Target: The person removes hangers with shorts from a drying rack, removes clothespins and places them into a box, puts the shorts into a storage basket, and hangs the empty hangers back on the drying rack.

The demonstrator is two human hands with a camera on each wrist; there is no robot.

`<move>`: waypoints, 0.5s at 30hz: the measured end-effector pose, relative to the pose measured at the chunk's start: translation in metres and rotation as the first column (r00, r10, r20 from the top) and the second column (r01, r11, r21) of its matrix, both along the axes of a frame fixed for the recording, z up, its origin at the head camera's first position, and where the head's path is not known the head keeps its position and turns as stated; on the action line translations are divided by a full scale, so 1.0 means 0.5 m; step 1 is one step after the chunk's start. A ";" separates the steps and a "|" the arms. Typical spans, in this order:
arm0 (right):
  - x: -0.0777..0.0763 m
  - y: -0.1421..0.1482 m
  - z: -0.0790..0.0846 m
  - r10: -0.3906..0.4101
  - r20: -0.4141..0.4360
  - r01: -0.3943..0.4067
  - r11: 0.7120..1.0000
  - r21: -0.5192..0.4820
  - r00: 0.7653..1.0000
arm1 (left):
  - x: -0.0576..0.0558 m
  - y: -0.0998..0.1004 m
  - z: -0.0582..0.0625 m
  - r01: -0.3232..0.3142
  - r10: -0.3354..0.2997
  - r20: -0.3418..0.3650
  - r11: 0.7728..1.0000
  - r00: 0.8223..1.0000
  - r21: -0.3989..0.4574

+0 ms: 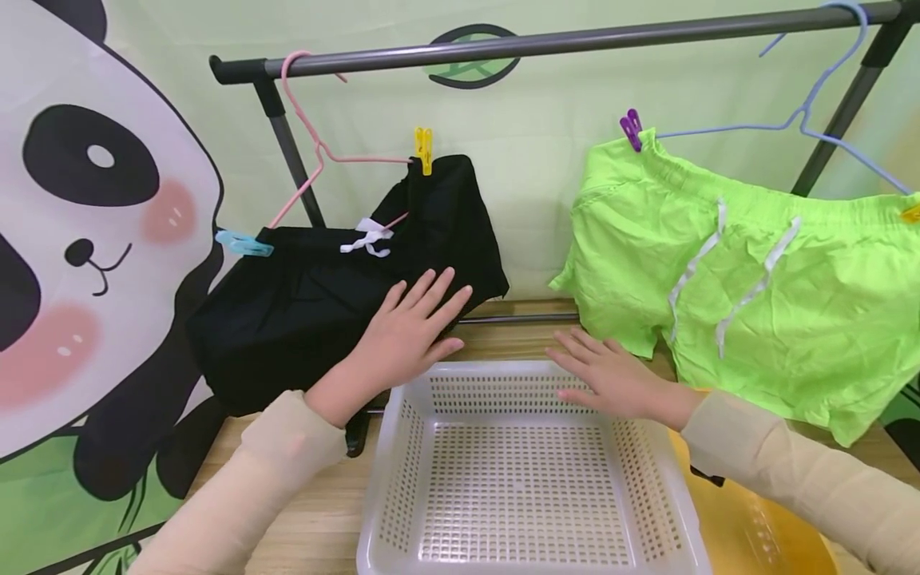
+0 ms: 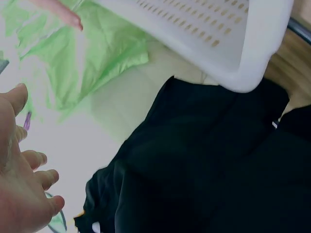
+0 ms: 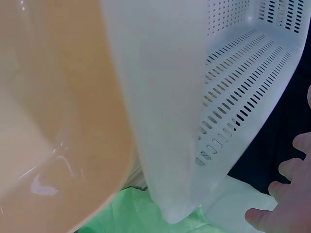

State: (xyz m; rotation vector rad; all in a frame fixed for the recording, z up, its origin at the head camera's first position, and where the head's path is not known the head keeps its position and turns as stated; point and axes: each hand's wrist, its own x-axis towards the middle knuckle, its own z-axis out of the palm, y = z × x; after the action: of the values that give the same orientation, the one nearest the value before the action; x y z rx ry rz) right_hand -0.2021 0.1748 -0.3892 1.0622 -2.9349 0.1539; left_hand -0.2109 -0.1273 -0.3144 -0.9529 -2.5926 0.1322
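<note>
Black shorts (image 1: 287, 311) with a white drawstring bow hang from a pink hanger (image 1: 316, 136), clipped by a light blue clothespin (image 1: 244, 243) and a yellow clothespin (image 1: 423, 150). In front of them is my left hand (image 1: 402, 331), fingers spread and holding nothing; the left wrist view shows its palm side apart from the cloth. My right hand (image 1: 611, 379), also holding nothing, reaches over the far right corner of a white perforated basket (image 1: 402, 479), its fingers extended. Bright green shorts (image 1: 791, 311) hang beyond it from a blue hanger (image 1: 805, 112), with a purple clothespin (image 1: 631, 129) at the left waistband.
A dark metal rail (image 1: 460, 52) spans the back and carries both hangers. To the basket's right, partly beneath it, sits a yellow-orange basin (image 1: 762, 527). Everything stands on a wood-grain table (image 1: 309, 511). Behind hangs a panda-print backdrop (image 1: 101, 239).
</note>
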 end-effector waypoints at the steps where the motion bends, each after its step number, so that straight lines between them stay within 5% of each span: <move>1: 0.002 0.001 0.000 0.004 -0.004 -0.003 1.000 0.005 1.000 | 0.001 -0.005 0.004 -0.002 0.002 -0.005 1.000 1.000 0.011; 15: 0.021 0.010 -0.006 0.069 -0.085 -0.065 0.997 0.049 0.994 | 0.016 -0.073 0.067 -0.082 0.088 -0.060 0.992 0.994 0.100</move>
State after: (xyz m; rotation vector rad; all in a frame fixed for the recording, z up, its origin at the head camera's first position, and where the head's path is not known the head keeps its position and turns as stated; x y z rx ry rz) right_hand -0.1913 0.1799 -0.3924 1.1433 -2.8414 0.0399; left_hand -0.2030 -0.1636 -0.2810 -0.7916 -2.5558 0.0566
